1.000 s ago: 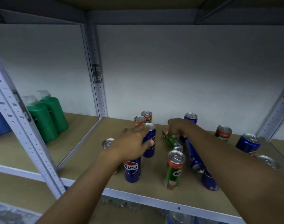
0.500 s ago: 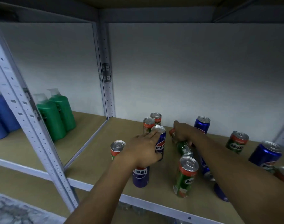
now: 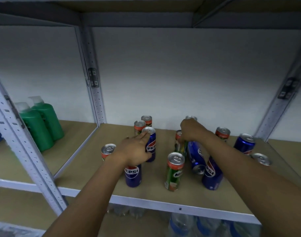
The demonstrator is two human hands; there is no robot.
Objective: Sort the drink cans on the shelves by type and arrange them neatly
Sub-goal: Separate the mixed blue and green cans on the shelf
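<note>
The left hand reaches over the shelf with its fingers fairly straight, their tips touching the silver top of an upright blue cola can; the thumb side lies along that can's body, though whether it truly grips is hard to tell. Just in front of this hand, nearer the shelf edge, stands a second blue cola can, and beside the wrist on the outer side stands a red-topped can. Just behind the fingertips, two more red-topped cans stand close together. Across a gap, the right hand curls down around the top of a green malt-drink can, which leans or is half-raised. Right beside that can a blue can lies on its side; more cans stand in front of and beyond this hand. The types are plainly mixed, so sorting looks barely begun. The risk is crowding: a forearm sweeping sideways could topple the tall upright cans beneath it, the fallen can could roll toward the open front edge, and a fingertip hold on a smooth lid might slip.
</note>
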